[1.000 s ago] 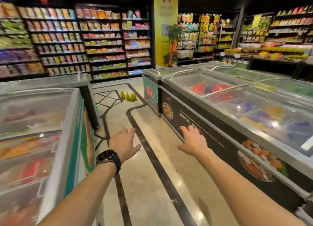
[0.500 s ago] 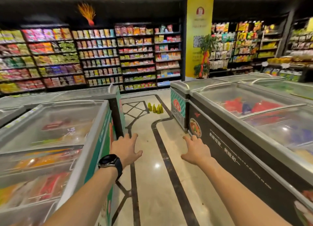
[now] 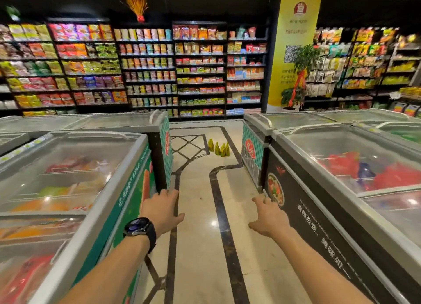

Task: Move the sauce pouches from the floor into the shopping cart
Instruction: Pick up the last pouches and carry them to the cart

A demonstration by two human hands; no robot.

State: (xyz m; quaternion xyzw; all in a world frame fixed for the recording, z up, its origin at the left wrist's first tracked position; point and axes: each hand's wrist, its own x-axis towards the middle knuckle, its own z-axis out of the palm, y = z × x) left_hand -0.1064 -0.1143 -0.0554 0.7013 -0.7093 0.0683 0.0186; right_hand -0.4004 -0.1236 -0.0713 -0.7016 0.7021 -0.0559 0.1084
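Several small yellow-green sauce pouches (image 3: 219,148) stand upright in a cluster on the pale floor, far down the aisle between the freezers. My left hand (image 3: 162,209), with a black watch on its wrist, is stretched forward with relaxed fingers and holds nothing. My right hand (image 3: 268,216) reaches forward the same way, palm down and empty. Both hands are well short of the pouches. No shopping cart is in view.
A chest freezer (image 3: 95,189) with glass lids lines the left of the aisle, and a black-sided one (image 3: 319,212) lines the right. The tiled floor (image 3: 200,235) with dark inlay lines runs between them. Stocked shelves (image 3: 145,69) and a yellow pillar (image 3: 293,48) stand behind the pouches.
The view has swung to the left and moved forward along the aisle, so the pouches sit nearer the middle and larger. Both hands stay stretched out and empty.
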